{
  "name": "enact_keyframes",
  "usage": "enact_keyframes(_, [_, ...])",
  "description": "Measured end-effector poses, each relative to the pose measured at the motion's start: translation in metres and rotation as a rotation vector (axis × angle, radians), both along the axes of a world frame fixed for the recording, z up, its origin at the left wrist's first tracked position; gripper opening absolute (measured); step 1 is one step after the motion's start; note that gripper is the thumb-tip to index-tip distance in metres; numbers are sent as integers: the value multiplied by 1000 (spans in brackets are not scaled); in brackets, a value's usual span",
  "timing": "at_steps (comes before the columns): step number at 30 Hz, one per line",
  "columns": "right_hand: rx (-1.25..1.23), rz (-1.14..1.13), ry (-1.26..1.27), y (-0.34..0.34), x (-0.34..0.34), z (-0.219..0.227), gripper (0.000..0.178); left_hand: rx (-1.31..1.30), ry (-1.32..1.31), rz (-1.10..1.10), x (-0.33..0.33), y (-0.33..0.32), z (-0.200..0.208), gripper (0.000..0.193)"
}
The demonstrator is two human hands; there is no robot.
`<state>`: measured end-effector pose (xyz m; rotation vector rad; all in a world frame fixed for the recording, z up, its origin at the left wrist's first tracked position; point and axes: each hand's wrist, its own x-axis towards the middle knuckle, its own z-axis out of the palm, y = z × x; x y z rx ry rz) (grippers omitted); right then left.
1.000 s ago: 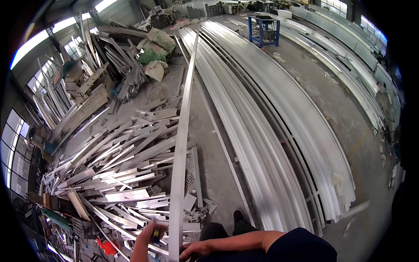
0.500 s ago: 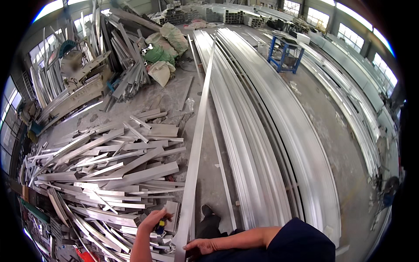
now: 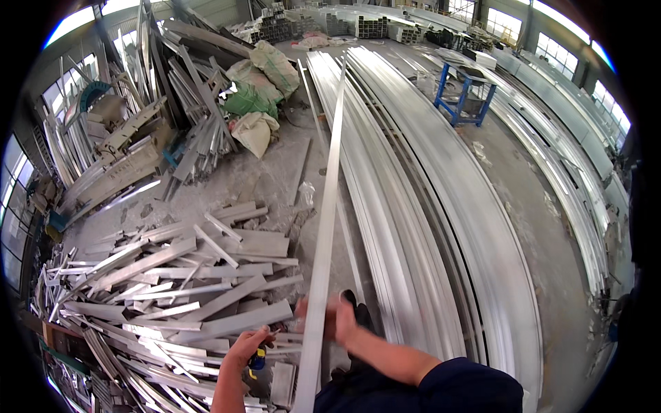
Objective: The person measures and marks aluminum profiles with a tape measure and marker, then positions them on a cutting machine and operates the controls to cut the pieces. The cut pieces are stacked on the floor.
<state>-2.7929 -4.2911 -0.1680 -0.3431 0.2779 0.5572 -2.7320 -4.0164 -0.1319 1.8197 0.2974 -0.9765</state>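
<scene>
A long, flat silvery metal bar (image 3: 326,227) runs from the bottom edge away from me to the far stacks. My right hand (image 3: 342,322), smeared by motion, is around it near its close end; fingers show on the bar's left side and the palm on its right. Left of the bar, my left hand (image 3: 246,345) is closed, thumb and forefinger pinched together. A small yellow and dark-blue tape measure (image 3: 257,358) sits in that hand, partly hidden by the fingers. Something thin and pale at the fingertips is too small to make out.
A loose pile of metal offcuts (image 3: 234,275) covers the floor at left. Long metal profiles (image 3: 427,227) lie stacked to the right. A blue metal stand (image 3: 454,103) is beyond them. Sacks (image 3: 253,134) and a cutting machine (image 3: 113,144) stand at the far left.
My right hand has moved forward along the bar, from its close end to farther up. My left hand stays low on the left with the tape measure. The view has shifted slightly.
</scene>
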Motion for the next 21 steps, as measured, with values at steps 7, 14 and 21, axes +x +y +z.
enact_keyframes(7, [216,56,176,-29,132,0,50,130,-54,-82,201,-89,0,59])
enact_keyframes(14, [-74,-303,19,-172,396,19,44,112,-44,-49,339,-162,67,60])
enact_keyframes(21, [116,-16,130,-132,474,2,56,338,-198,-528,429,-187,59,55])
